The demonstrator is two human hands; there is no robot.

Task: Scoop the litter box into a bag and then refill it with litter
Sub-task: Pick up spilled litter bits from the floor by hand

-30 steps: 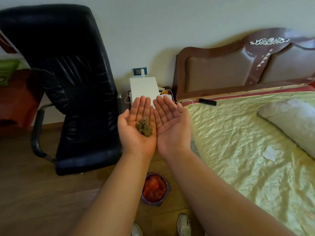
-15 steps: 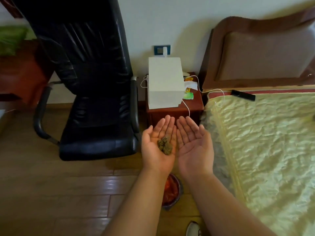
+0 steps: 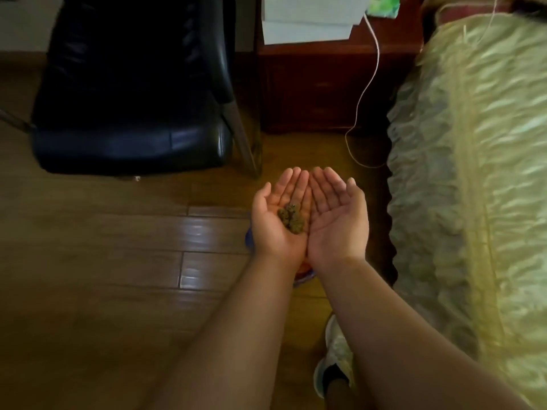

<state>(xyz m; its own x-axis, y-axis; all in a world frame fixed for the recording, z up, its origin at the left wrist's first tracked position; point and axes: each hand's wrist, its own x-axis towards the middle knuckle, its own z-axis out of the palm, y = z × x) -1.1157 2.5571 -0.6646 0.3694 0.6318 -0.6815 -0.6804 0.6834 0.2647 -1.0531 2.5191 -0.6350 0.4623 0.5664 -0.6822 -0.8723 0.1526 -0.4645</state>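
Both hands were palm-up, side by side, little-finger edges touching to form one cup. Left hand (image 3: 281, 220): fingers straight, pressed together, thumb out to the side. Right hand (image 3: 337, 220): same, fingers straight and close together, slightly cupped, thumb out; it held nothing.

Clump (image 3: 291, 218) of brownish-green lumps sat on the left palm, on the side next to the right hand, just below the finger bases. No finger curled over it or pinched it; it only rested on the palm. Fingertips were well clear of it.

Under the hands, mostly hidden, was a bowl (image 3: 303, 275) on the wood floor (image 3: 118, 247): a blue rim showed left of the left hand, and a bit of red showed between the wrists. Black chair (image 3: 130, 93) stood at upper left, dark nightstand (image 3: 319, 90) ahead with a white box (image 3: 310, 19) on top and a cable (image 3: 368, 84) hanging down it. Bed (image 3: 479, 173) with pale quilted cover ran along the right. One shoe (image 3: 336, 359) showed below the right forearm.
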